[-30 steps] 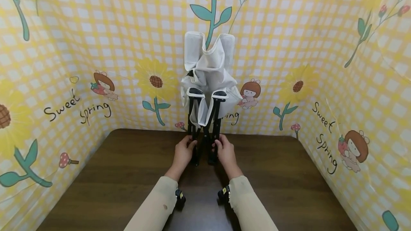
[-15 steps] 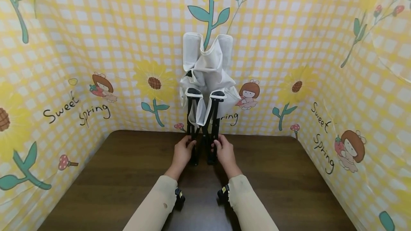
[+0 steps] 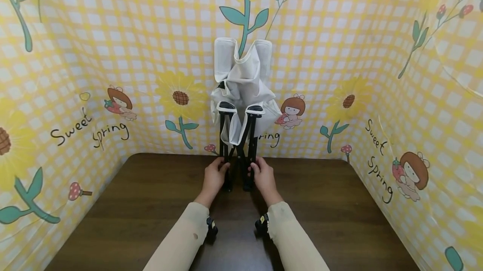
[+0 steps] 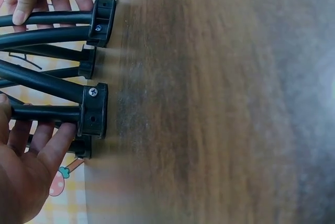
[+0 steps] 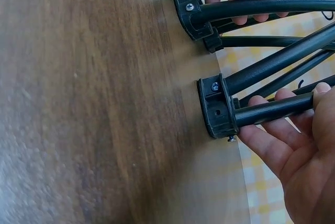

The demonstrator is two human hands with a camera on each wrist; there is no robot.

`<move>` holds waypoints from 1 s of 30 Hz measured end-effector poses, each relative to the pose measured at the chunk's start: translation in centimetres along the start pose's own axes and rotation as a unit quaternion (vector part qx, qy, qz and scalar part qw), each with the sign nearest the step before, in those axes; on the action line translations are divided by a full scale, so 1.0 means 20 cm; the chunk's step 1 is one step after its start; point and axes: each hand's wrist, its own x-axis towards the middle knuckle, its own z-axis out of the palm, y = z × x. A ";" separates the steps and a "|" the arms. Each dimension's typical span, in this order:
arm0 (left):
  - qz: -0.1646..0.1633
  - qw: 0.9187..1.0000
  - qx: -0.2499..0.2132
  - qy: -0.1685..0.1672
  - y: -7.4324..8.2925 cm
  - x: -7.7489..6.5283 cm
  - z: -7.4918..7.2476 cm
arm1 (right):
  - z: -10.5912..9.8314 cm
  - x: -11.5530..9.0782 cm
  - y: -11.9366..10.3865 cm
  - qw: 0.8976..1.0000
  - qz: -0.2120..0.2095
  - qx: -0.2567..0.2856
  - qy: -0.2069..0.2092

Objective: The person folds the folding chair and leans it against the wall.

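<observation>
A folded camp chair stands upright near the far edge of the table, its off-white fabric bunched above black tube legs. My left hand grips a tube at the left, low down near the feet. On the other side my right hand holds a tube at about the same height, thumb toward me. In the left wrist view, black plastic feet with screws end the tubes close to the tabletop. The right wrist view shows my fingers behind a tube, just above its foot bracket.
The dark brown wooden table reaches back to a yellow checked cloth with printed flowers and figures. This cloth hangs behind and on both sides. A small black device sits at each wrist, by the beige sleeves.
The chair's feet have shifted very slightly away from me, my hands with them. Both hands keep their hold. The head view has turned a little.
</observation>
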 end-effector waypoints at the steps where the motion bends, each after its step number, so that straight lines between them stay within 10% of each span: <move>1: 0.000 1.000 0.002 0.000 0.00 0.00 0.00 | 0.00 0.00 0.00 1.000 0.001 -0.001 0.001; 30: 0.005 0.999 0.035 0.008 -0.04 0.07 0.04 | 0.01 0.08 0.01 0.997 -0.013 -0.075 0.010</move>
